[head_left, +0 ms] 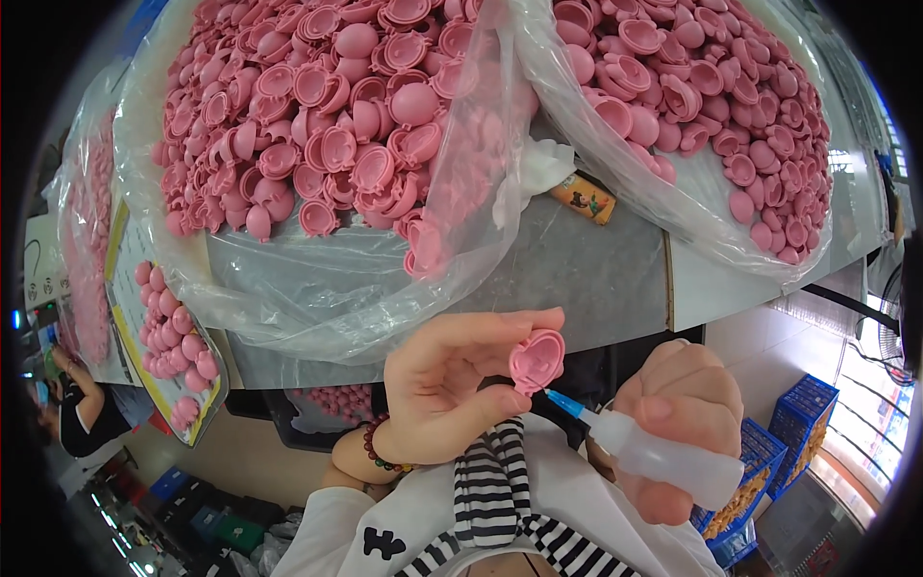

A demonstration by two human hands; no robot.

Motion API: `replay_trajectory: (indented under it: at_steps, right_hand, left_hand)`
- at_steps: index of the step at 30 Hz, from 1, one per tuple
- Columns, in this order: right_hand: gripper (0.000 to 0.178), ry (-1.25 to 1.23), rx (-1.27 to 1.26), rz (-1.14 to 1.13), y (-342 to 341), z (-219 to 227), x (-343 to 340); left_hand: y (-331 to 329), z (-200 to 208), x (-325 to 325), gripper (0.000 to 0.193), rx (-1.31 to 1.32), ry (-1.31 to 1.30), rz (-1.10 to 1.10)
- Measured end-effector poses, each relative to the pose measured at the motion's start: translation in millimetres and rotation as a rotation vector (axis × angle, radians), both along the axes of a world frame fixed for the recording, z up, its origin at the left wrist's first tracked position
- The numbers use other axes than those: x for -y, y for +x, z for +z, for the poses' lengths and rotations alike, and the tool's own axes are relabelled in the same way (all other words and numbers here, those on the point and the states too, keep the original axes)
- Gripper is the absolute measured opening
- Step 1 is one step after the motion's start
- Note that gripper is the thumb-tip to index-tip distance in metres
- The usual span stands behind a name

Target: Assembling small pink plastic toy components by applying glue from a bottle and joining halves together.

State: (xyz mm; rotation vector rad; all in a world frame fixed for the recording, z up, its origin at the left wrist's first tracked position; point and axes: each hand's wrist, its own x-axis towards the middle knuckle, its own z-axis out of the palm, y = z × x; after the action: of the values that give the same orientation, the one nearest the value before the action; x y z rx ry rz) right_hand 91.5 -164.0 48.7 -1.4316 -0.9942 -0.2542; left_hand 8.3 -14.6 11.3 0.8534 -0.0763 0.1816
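My left hand (447, 385) pinches a small pink plastic half-shell (536, 359) between thumb and fingers, its hollow side facing me. In my right hand (678, 413) is a translucent white squeeze bottle (673, 457) with a blue needle tip (565, 403). The tip points up and left at the lower rim of the half-shell; whether it touches I cannot tell. Beyond my hands, two clear plastic bags lie open on the grey table, heaped with pink half-shells (336, 149) on the left and more pink parts (692, 67) on the right.
A brown printed packet (583, 199) and a crumpled white tissue (538, 173) lie between the bags. Closed pink balls (173, 337) sit on a tray at the left. Blue crates (806, 423) stand lower right. Another person's arm (82, 380) shows at far left.
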Motion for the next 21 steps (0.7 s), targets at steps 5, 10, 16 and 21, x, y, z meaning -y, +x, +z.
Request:
replay_trajectory:
  at_steps: [5,10,16,21]
  right_hand:
    - [0.053,0.143,-0.071,-0.195,-8,-6,-13]
    - [0.054,0.163,-0.097,-0.198,-10,-6,-11]
    - [0.063,0.020,-0.024,-0.022,0,-7,-5]
    - [0.064,0.089,-0.040,-0.056,-4,-11,-8]
  left_hand:
    - [0,-3,0,0.041,0.004,0.002,-0.003]
    - [-1,-3,0,0.041,0.004,0.000,0.002]
    - [-1,-4,0,0.041,0.023,-0.009,-0.007]
    - [-2,-5,-1,0.042,0.020,-0.010,-0.002]
